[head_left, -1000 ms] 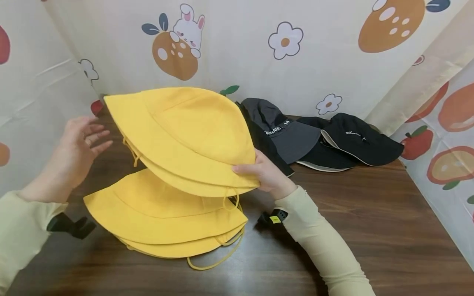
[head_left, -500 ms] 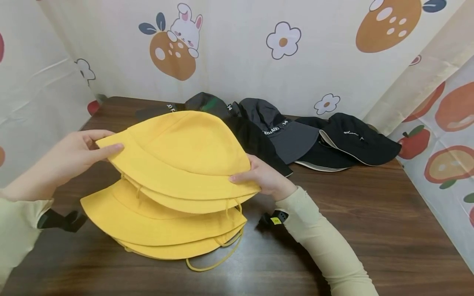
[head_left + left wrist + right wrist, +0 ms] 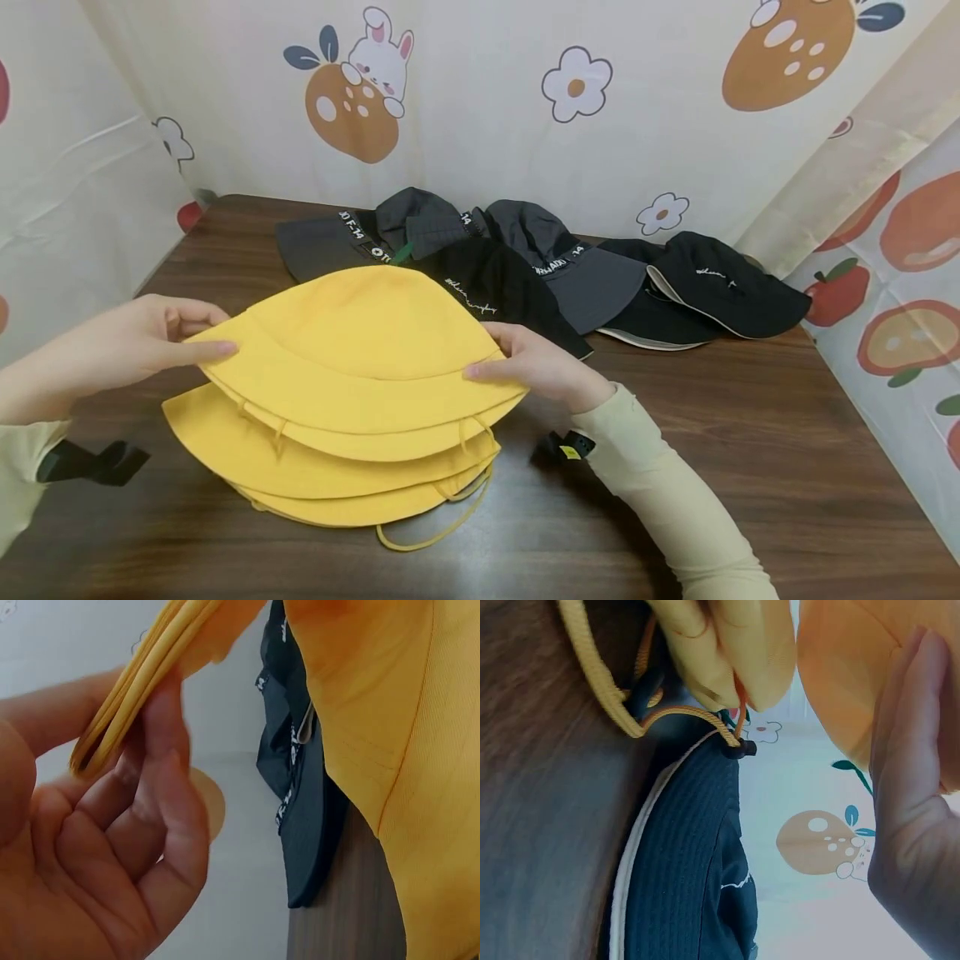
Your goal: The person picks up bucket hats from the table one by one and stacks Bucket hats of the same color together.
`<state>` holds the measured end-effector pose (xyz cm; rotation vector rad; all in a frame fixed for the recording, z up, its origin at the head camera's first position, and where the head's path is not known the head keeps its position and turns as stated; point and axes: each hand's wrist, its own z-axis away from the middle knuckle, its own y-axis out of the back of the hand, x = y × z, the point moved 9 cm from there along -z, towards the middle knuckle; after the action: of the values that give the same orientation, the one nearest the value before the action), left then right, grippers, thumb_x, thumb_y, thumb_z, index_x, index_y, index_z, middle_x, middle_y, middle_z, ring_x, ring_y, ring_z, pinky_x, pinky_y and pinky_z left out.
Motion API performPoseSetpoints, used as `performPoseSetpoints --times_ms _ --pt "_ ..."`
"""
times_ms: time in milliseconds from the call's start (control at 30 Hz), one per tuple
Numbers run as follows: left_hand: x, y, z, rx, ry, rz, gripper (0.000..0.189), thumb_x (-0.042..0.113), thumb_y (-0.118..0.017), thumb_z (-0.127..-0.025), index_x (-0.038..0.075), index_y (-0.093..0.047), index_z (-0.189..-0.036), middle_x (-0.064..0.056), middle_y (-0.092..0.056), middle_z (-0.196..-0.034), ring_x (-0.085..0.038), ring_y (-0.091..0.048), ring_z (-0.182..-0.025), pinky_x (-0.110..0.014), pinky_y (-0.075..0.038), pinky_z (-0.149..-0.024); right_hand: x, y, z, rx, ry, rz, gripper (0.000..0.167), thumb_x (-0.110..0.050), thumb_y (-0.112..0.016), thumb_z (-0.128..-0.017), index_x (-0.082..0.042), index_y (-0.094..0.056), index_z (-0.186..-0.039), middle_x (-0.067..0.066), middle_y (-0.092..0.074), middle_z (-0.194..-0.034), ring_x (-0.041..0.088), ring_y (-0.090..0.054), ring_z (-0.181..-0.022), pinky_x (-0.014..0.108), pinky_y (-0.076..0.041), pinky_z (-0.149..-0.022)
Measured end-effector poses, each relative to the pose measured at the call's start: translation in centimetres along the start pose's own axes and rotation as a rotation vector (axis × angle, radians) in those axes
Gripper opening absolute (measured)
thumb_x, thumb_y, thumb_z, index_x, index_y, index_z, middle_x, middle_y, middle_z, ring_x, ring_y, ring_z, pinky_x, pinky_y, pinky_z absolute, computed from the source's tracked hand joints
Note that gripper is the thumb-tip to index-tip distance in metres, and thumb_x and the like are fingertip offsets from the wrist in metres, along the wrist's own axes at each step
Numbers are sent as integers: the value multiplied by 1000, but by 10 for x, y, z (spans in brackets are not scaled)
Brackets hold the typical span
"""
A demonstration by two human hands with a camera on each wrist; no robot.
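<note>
Yellow bucket hats [image 3: 360,329] are likely handling light and pliable; left hand [image 3: 172,337] and right hand [image 3: 536,364] are suitably pinching opposite brim ends [image 3: 483,398].

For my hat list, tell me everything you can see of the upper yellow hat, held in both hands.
The upper yellow hat is plain and cloth-like, with a rounded crown, seams and a wide brim. A second brim edge shows below; whether it is this hat folded or another is unclear. The left hand and right hand have a grip on its brim's opposite ends. It is held crown up above more yellow headwear on the table; I can't tell whether they touch.
</note>
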<state>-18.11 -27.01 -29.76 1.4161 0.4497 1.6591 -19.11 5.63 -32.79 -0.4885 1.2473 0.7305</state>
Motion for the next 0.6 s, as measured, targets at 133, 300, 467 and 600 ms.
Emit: performPoseSetpoints --times_ms 133,300,467,600 --pt "-5 -7 4 -89 -20 -5 22 31 -60 -93 13 -65 -106 5 -68 -74 -4 -56 -72 -20 -41 -64 3 -4 3 -5 -31 56 40 -10 -63 -90 0 -50 -126 9 -71 -95 16 -70 -80 34 -57 -73" --pt "-6 -16 9 -221 -138 102 15 16 -58 -95 10 -65 -107 3 -72 -91 -5 -63 -84 -19 -47 -69 2 -13 6 -48 -31 88 40 -9 -63 -90 0 -50 -127 8 -70 -94 14 -69 -80 31 -57 -72" --pt "-4 -30 14 -432 -259 294 20 3 -52 -95 0 -56 -115 -4 -72 -101 -15 -68 -88 -22 -52 -73 5 -24 6 -122 -42 84 38 -7 -59 -92 1 -48 -128 8 -71 -96 12 -69 -81 29 -57 -72" --pt "-11 -41 14 -552 -227 382 37 1 -51 -95 -12 -37 -126 -5 -69 -112 -21 -69 -94 -23 -53 -78 13 -33 6 -197 -75 78 34 -10 -53 -96 1 -49 -128 6 -71 -96 10 -68 -80 27 -56 -71"
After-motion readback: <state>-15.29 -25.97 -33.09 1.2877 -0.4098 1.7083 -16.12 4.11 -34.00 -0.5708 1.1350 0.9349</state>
